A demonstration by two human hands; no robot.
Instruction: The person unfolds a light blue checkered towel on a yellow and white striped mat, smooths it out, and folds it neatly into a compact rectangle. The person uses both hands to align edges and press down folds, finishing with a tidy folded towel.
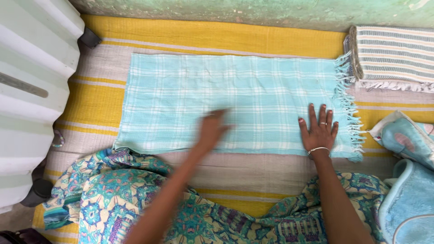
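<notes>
At the far left I see a ribbed white plastic container (31, 90) standing well away from both hands. Next comes the cloth (235, 99), a pale turquoise piece with a faint white check, laid flat and long across a yellow and white striped mat (95, 104); its weave looks thin and a little creased, and its left edge lies well beyond my left fingertips. My left hand (211, 130) rests on the cloth near its lower edge, but it is blurred, so I cannot tell whether those fingers are spread or together. Below both wrists, the lap is covered by a patterned garment (113, 199) in blue, green and cream, touching the cloth's lower left corner. My right hand (318, 131) lies palm down on the cloth near its right end, fingers spread and flat, with a ring on one finger and a thin bangle at the wrist. Just past those fingers the cloth ends in a loose turquoise fringe (350, 108). Up and to the right of the fringe sits a folded striped towel (391, 56) in grey and cream, and lower right, beside the right wrist, lie soft light blue fabrics (409, 180).
</notes>
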